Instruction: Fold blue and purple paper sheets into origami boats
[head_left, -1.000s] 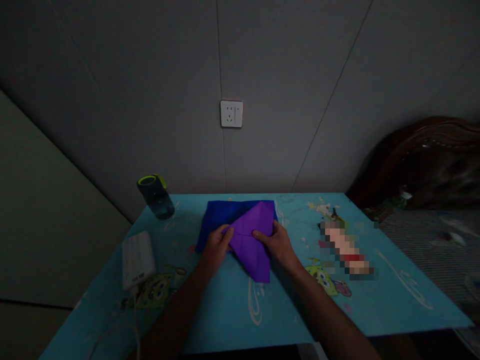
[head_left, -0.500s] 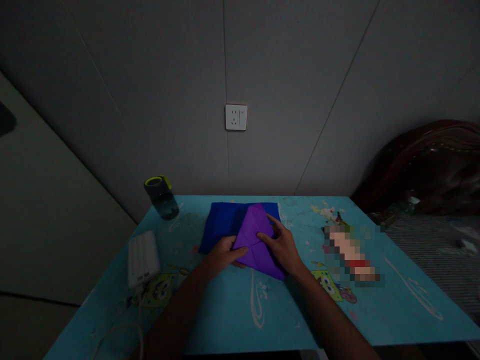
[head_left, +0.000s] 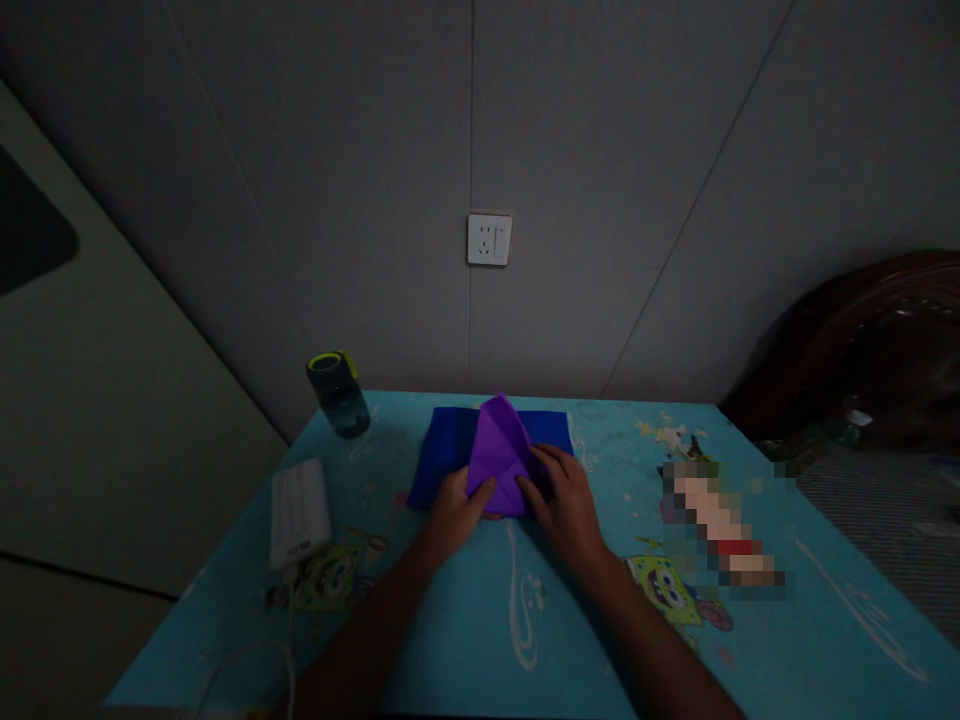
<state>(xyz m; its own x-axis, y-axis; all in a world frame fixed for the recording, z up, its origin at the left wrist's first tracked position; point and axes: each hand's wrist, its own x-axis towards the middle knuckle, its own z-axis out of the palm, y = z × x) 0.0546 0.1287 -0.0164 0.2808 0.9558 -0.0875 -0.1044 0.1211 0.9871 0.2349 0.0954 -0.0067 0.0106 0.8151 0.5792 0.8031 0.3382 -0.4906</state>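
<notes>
A folded sheet of purple paper (head_left: pixel 498 455) is held up at a tilt between my two hands, its narrow end pointing to the wall. My left hand (head_left: pixel 459 508) grips the lower left corner, thumb on top and fingers beneath. On the right side, my right hand (head_left: pixel 561 495) is closed round the edge, with the thumb near the bottom crease. Behind the purple paper lies a flat dark blue sheet (head_left: pixel 442 455), partly covered by it and by my hands.
A dark water bottle with a lime rim (head_left: pixel 339 395) stands at the back left. In front of it lies a white power bank (head_left: pixel 300 515) with a cable (head_left: pixel 291 640). Cartoon prints cover the light-blue tabletop (head_left: pixel 465 640). A wall socket (head_left: pixel 489 240) is above the table.
The purple paper has been turned more upright, and its lower right corner no longer sticks out past my right hand. Both hands still hold it. The view has shifted slightly left.
</notes>
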